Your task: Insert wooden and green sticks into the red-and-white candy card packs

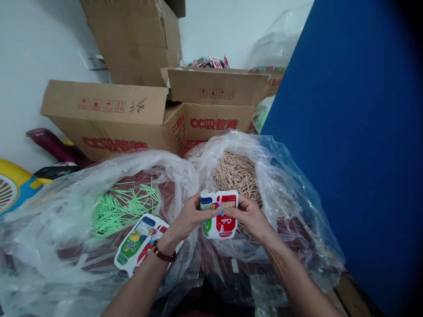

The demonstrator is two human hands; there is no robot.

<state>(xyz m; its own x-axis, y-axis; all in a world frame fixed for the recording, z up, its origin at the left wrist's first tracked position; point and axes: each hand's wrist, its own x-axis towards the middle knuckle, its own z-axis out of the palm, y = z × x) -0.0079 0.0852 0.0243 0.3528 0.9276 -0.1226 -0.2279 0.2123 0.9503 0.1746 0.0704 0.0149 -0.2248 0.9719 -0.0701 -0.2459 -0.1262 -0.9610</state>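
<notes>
My left hand (189,216) and my right hand (253,218) grip a bottle-shaped printed packet (226,225) from both sides, thumbs on its front. One half is red with "Cola" lettering; the other is green and blue. A row of thin tan sticks (228,203) shows on its red half. Just behind it, a clear plastic bag lies open around a heap of brown candy sticks (238,176). Under my left forearm, partly hidden, rests a similar green and red packet (134,242). Green candy sticks (127,207) lie in another open bag to the left.
Cardboard boxes with red printing, one at the left (109,127) and one in the middle (218,119), stand behind the bags. A blue panel (350,132) rises along the right. At the far left are a yellow and blue object (16,185) and a dark red object (54,143).
</notes>
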